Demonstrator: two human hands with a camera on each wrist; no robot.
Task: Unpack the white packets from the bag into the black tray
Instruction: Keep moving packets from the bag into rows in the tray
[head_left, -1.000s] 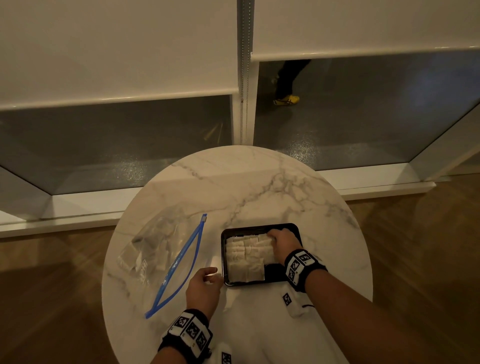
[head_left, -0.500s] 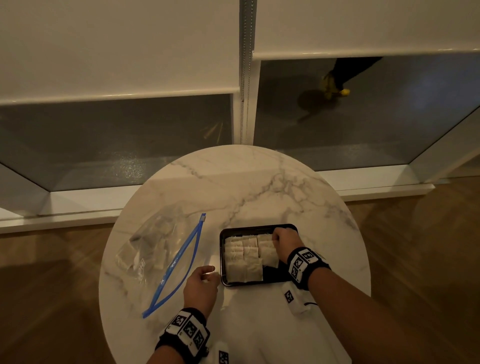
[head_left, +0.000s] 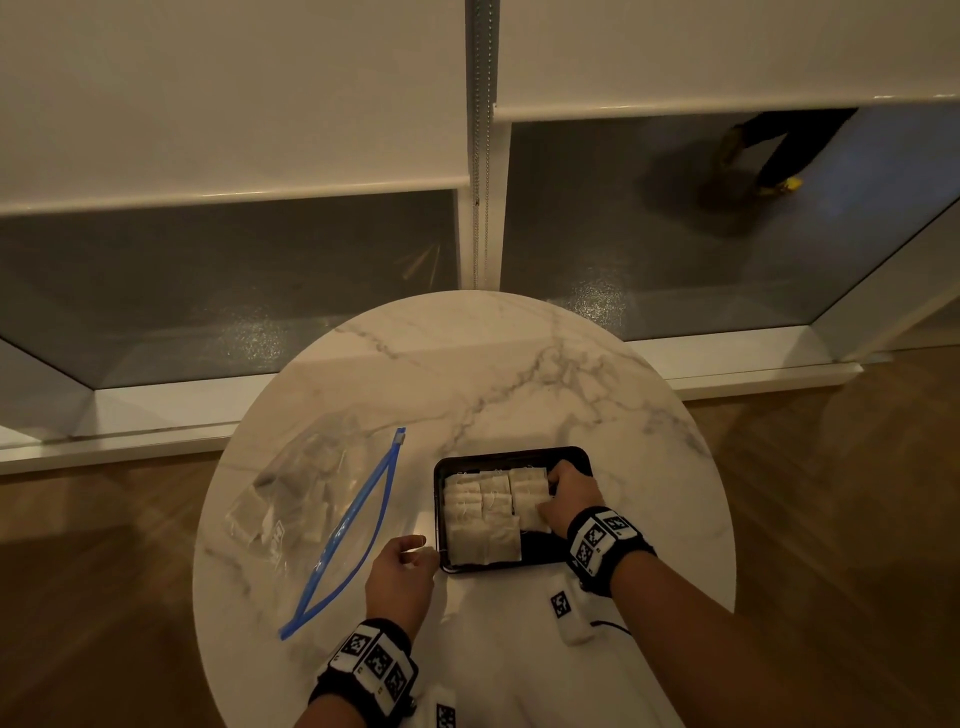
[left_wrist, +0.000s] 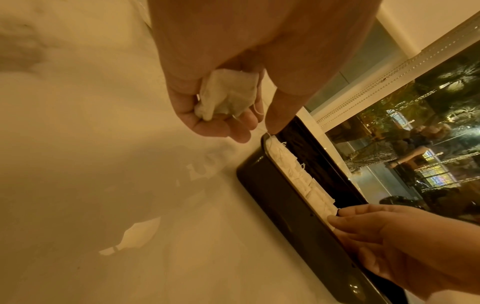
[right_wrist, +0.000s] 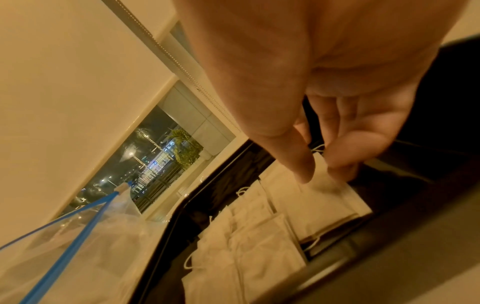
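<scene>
A black tray (head_left: 576, 457) sits on the round marble table (head_left: 467, 374), holding several white packets (head_left: 483, 514) in rows. My right hand (head_left: 563, 501) is inside the tray at its right side, fingertips pinching the edge of a white packet (right_wrist: 322, 191) that lies among the others. My left hand (head_left: 402, 571) rests on the table at the tray's near left corner, fingers curled round a crumpled white packet (left_wrist: 226, 94), thumb touching the tray rim (left_wrist: 267, 142). The clear zip bag (head_left: 311, 499) with a blue seal lies open to the left, several packets inside.
A small white tagged device (head_left: 569, 613) with a cable lies on the table near my right forearm. Behind the table are window panes with lowered blinds (head_left: 234, 93); a person's legs (head_left: 779, 150) show outside. Wooden floor surrounds the table.
My right hand has slid from the tray's far middle to its right side, over the packets there. The left hand stays beside the tray's corner. The legs outside moved right.
</scene>
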